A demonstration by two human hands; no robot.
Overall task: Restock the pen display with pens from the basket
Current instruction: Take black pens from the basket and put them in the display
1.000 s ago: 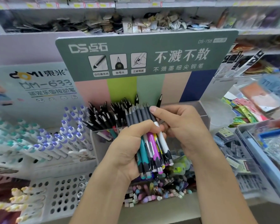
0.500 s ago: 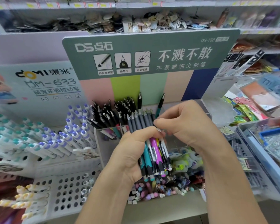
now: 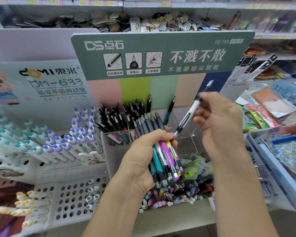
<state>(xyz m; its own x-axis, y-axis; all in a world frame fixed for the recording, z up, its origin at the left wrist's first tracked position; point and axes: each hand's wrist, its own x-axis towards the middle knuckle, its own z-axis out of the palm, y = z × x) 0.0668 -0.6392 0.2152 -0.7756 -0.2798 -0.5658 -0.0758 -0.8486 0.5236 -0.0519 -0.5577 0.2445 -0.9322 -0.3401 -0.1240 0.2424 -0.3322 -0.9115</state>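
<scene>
My left hand point(image 3: 143, 158) grips a bundle of pens point(image 3: 162, 151) with grey, teal, pink and yellow barrels, held upright in front of the clear pen display box point(image 3: 186, 139). My right hand point(image 3: 219, 127) pinches a single white and black pen point(image 3: 190, 113), lifted clear of the bundle and tilted up to the right above the box's right compartments. Black pens point(image 3: 120, 117) stand packed in the box's left compartments, and two lone pens point(image 3: 169, 108) stand further right. No basket is in sight.
A green sign board point(image 3: 161, 53) rises behind the box. White and purple pens point(image 3: 79, 139) fill a rack at left, above a perforated white holder point(image 3: 70, 199). Small colourful items point(image 3: 171, 197) lie in a tray below my hands. A crate of packets point(image 3: 280, 151) sits at right.
My right hand has pulled the white pen out of the bundle and raised it up and to the right. My left hand keeps its hold on the bundle.
</scene>
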